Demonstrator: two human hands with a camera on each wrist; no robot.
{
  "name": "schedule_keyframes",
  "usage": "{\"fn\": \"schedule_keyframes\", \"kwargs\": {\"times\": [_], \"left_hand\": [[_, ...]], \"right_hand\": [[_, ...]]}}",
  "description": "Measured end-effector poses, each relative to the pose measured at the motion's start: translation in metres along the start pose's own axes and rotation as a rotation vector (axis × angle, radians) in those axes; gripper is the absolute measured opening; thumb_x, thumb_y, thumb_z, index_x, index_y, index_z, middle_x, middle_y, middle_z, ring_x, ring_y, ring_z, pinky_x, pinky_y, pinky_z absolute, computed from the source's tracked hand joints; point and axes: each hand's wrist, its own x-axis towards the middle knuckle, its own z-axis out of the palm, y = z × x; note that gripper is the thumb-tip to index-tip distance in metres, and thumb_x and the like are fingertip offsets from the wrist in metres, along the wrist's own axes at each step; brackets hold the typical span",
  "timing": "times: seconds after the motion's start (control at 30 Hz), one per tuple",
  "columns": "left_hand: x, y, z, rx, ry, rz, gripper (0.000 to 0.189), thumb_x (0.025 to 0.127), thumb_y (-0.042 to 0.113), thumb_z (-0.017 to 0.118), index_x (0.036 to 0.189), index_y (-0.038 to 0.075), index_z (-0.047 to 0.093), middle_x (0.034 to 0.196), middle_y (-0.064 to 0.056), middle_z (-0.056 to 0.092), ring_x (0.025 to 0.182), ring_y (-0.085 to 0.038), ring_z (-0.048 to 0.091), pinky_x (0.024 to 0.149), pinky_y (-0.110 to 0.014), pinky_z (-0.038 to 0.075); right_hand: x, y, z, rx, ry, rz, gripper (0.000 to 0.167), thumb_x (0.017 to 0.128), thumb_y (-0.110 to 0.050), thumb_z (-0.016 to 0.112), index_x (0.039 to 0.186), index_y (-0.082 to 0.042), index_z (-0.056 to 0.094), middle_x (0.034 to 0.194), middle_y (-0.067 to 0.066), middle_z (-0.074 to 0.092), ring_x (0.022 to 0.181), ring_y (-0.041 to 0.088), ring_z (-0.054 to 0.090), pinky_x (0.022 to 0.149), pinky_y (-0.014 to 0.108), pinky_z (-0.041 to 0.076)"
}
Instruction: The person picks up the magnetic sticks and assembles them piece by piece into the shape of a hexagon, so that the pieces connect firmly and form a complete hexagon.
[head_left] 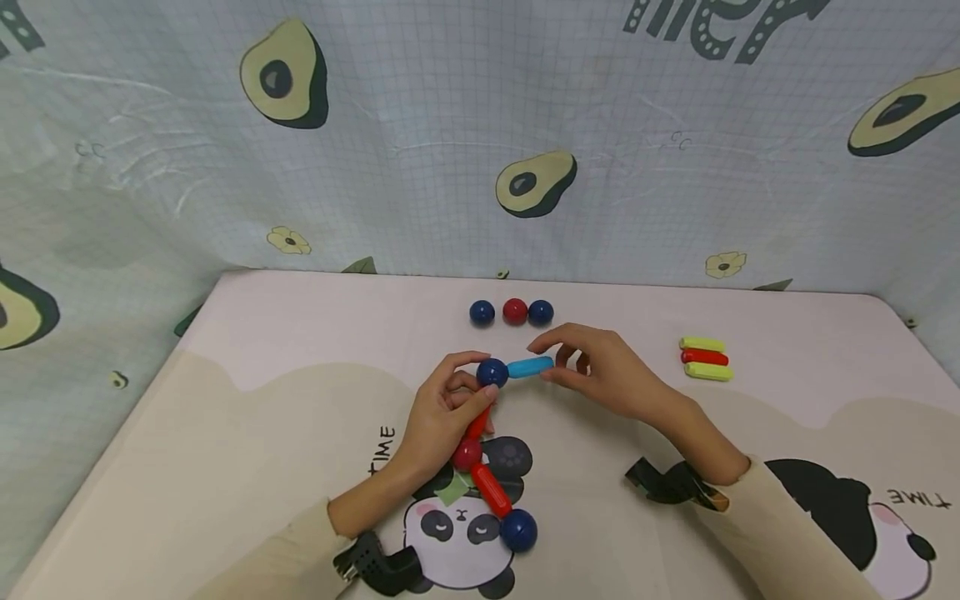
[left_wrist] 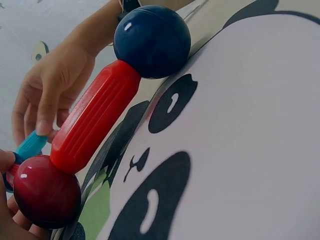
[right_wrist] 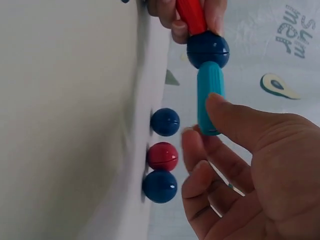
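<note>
My left hand [head_left: 442, 412] holds a dark blue ball [head_left: 492, 372] between thumb and fingers. From that ball a red rod [head_left: 477, 423], partly covered by the hand, runs down to a red ball [head_left: 467, 454]. A second red rod [left_wrist: 95, 117] links the red ball to another dark blue ball [left_wrist: 152, 41] over the panda print. A light blue rod [right_wrist: 210, 97] sticks out from the held ball toward my right hand [head_left: 596, 367]. The right thumb touches this rod near its free end, while the index finger is raised apart from it in the head view.
Behind the hands, a blue ball [head_left: 482, 313], a red ball [head_left: 515, 312] and another blue ball [head_left: 541, 313] lie in a row. To the right are a yellow-green rod [head_left: 702, 343], a red rod [head_left: 705, 357] and another yellow-green rod [head_left: 708, 372], side by side.
</note>
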Motion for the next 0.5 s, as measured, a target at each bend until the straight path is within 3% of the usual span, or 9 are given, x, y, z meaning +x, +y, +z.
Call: {"fn": "schedule_keyframes", "kwargs": {"times": [0.23, 0.5], "left_hand": [[-0.001, 0.000, 0.001, -0.008, 0.007, -0.009, 0.040, 0.096, 0.010, 0.058, 0.133, 0.006, 0.042, 0.089, -0.023, 0.056, 0.062, -0.025, 0.064, 0.063, -0.026, 0.054], [0.000, 0.002, 0.002, -0.066, 0.037, -0.002, 0.043, 0.094, 0.003, 0.059, 0.126, -0.002, 0.030, 0.103, -0.019, 0.053, 0.069, -0.021, 0.063, 0.070, -0.024, 0.054]], "right_hand": [[0.002, 0.006, 0.007, 0.021, 0.012, 0.002, 0.033, 0.084, -0.011, 0.074, 0.116, -0.013, 0.066, 0.096, -0.006, 0.066, 0.081, 0.011, 0.058, 0.069, 0.030, 0.052], [0.012, 0.001, 0.014, 0.060, 0.015, -0.037, 0.030, 0.084, -0.011, 0.074, 0.114, -0.012, 0.068, 0.092, -0.007, 0.065, 0.081, 0.011, 0.056, 0.068, 0.029, 0.052]]}}
